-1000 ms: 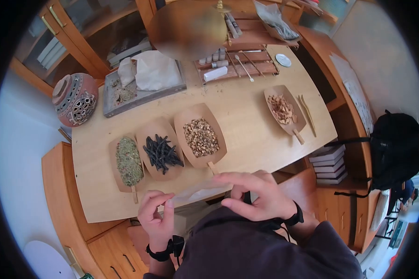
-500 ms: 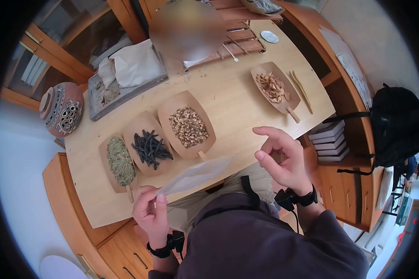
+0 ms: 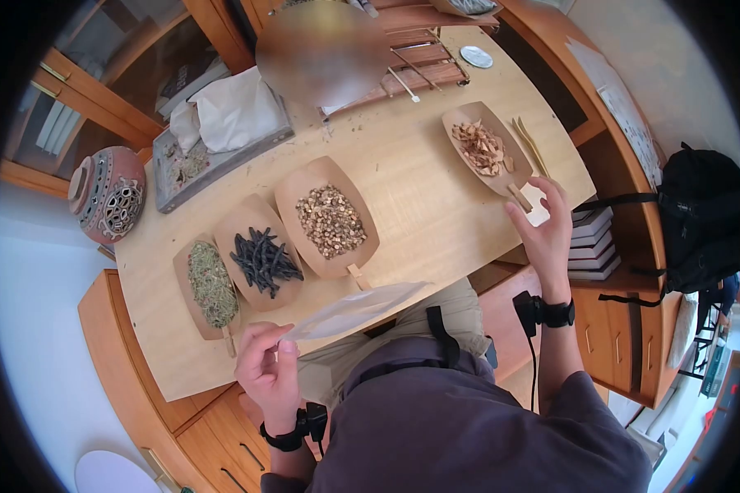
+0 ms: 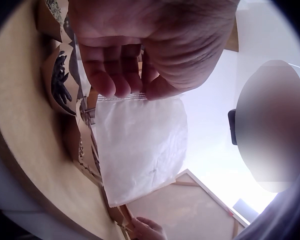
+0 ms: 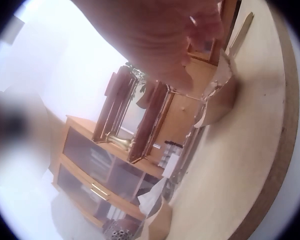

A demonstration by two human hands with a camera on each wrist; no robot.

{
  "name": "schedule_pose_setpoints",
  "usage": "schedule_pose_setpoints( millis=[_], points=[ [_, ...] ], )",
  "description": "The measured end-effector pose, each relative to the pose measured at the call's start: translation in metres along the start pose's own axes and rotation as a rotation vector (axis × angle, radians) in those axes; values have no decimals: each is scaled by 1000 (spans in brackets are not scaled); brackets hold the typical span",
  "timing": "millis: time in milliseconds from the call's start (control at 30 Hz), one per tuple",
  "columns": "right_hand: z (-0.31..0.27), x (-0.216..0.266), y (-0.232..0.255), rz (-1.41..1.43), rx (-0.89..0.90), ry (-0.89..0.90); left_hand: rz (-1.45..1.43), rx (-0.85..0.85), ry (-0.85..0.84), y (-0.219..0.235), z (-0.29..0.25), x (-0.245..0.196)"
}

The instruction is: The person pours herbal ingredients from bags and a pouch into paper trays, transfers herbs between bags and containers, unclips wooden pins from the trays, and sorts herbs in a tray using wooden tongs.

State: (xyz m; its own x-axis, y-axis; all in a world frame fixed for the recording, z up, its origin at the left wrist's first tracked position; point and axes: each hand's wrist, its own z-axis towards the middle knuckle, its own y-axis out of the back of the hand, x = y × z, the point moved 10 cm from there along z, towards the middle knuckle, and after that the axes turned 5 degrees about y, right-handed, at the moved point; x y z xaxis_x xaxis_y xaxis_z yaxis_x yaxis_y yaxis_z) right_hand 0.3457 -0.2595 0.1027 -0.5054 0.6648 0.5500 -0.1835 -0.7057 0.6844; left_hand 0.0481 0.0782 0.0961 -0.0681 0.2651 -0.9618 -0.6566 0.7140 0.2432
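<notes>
The pale bag (image 3: 358, 311) was in the L hand (image 3: 267, 371), up in the air by the table's near edge & above the lap, per the head view. The L hand had it pinched — thumb on one side, curled fingers on the other — by its ridged top edge, w/ the rest sticking out free; the L wrist view showed it creased & nearly flat. The R hand (image 3: 549, 234) was at the stubby handle (image 3: 518, 197) of a brown tray (image 3: 467, 112) w/ wood chips (image 3: 481, 148), thumb & index finger on either side of it; can't tell if they gripped the handle or were merely near it. Brass-colored tongs (image 3: 530, 148) lay just beside that tray, to its R. Well apart, toward the L, three more trays (image 3: 316, 168) sat close together in a row: tan bits (image 3: 330, 220), then black pods (image 3: 265, 261), then dried green herb (image 3: 212, 283), all on the pale table (image 3: 436, 205). Farther back: a gray tray (image 3: 166, 202) w/ a white bundle (image 3: 238, 111), a patterned pot (image 3: 111, 197) near its L end, a wooden rack (image 3: 427, 59) & a round silver disc (image 3: 475, 57). Far R: a black backpack (image 3: 699, 222) near stacked boxes (image 3: 592, 246).
</notes>
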Motion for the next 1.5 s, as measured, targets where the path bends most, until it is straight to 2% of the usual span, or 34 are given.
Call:
schedule_pose_setpoints(
  millis=[33, 167, 467, 600, 767, 833, 900, 967, 1067, 1133, 1267, 1500],
  points=[
    [-1, -12, -8, -1, 49, -49, 16, 10, -4, -2, 1, -2],
    [8, -18, -31, -39, 136, -16, 20, 7, -16, -2, 2, -1],
    [32, -20, -56, -69, 200, 22, 20, 3, -49, -5, -3, -6],
    [36, -16, -53, -112, 192, 39, 9, -6, -44, -8, -5, -8],
    [33, -10, -38, 13, 148, 24, -51, -12, 17, -11, -5, -7],
    [30, -6, -32, 51, 151, 37, -139, -83, 93, -6, -7, 0],
    [27, 1, -27, 101, 162, 57, -104, -88, 77, -6, -9, 5],
    [24, 1, -26, 305, 201, -34, -65, -103, 61, -4, -11, 4],
    [23, 16, -19, 433, 237, -51, -134, -116, 149, -1, -18, 11],
    [25, 31, -13, 448, 274, -32, -216, -109, 100, 4, -22, 14],
    [24, 64, -4, 551, 355, 20, -135, -184, 111, 23, -35, 17],
    [18, 107, -8, 568, 514, 220, -155, -316, 107, 53, -52, 20]
  ],
)
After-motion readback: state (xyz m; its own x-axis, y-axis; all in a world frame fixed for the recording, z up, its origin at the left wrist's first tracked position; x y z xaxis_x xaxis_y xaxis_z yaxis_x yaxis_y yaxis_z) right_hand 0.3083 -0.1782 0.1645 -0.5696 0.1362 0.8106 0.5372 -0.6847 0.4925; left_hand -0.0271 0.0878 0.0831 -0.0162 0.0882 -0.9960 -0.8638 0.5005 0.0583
